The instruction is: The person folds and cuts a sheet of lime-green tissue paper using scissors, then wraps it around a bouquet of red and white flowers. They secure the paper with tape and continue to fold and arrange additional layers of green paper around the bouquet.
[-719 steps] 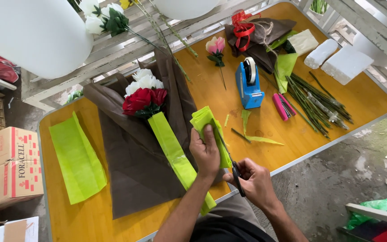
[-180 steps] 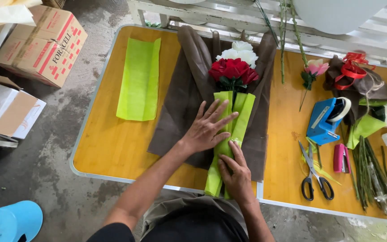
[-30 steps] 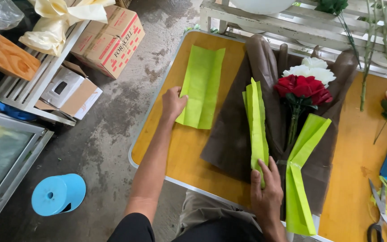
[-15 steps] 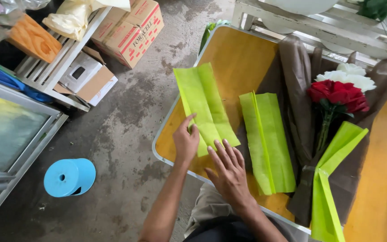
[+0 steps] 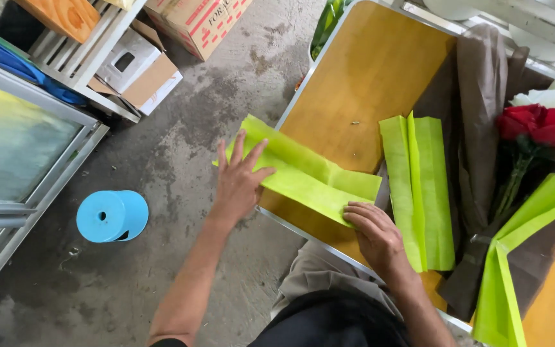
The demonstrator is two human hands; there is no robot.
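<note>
Fingers spread, left hand [image 5: 239, 180] presses flat on a green folded sheet [image 5: 303, 175] overhanging the table [image 5: 361, 71]; right hand [image 5: 372, 231] pinches its near end.

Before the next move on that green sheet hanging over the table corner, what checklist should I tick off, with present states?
1. Left hand flat on the green sheet: ok.
2. Right hand pressing the sheet's near end: ok.
3. Sheet fully supported by the table: not ok, its left end overhangs the edge.
4. Second folded green sheet clear of both hands: ok.
5. Roses lying on the brown wrap: ok.
6. Scissors within reach: cannot tell, out of view.
</note>
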